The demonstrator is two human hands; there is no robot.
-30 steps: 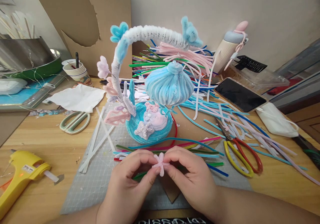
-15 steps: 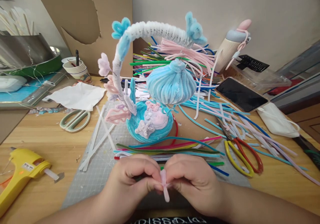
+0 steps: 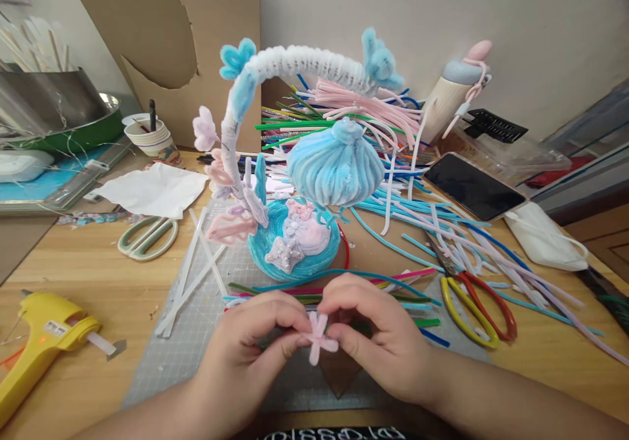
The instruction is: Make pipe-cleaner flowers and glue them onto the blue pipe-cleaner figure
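Note:
A small pale pink pipe-cleaner flower [image 3: 317, 340] with several narrow petals is held between my two hands above the cutting mat. My left hand [image 3: 255, 345] pinches its left side between thumb and forefinger. On the other side, my right hand [image 3: 376, 335] has its forefinger at the upper petals and its thumb by the right petal. Just beyond lie several coloured pipe cleaners [image 3: 295, 289]. Behind them stands a fuzzy craft lamp: a blue round base [image 3: 260, 263] with a star and shell, a white arch [image 3: 299, 60], and a hanging blue shell-like shade [image 3: 337, 168].
A yellow glue gun [image 3: 54, 332] lies at left, near pale green-handled scissors [image 3: 147, 238]. Red and yellow scissors [image 3: 472, 309] rest at right. Farther back are a phone [image 3: 474, 184], a tumbler [image 3: 452, 96], a paper cup [image 3: 150, 135] and piled pipe cleaners [image 3: 363, 103].
Both hands have risen slightly, and the pink flower has turned to face me with its petals spread. My right fingers have shifted from its centre to its petals.

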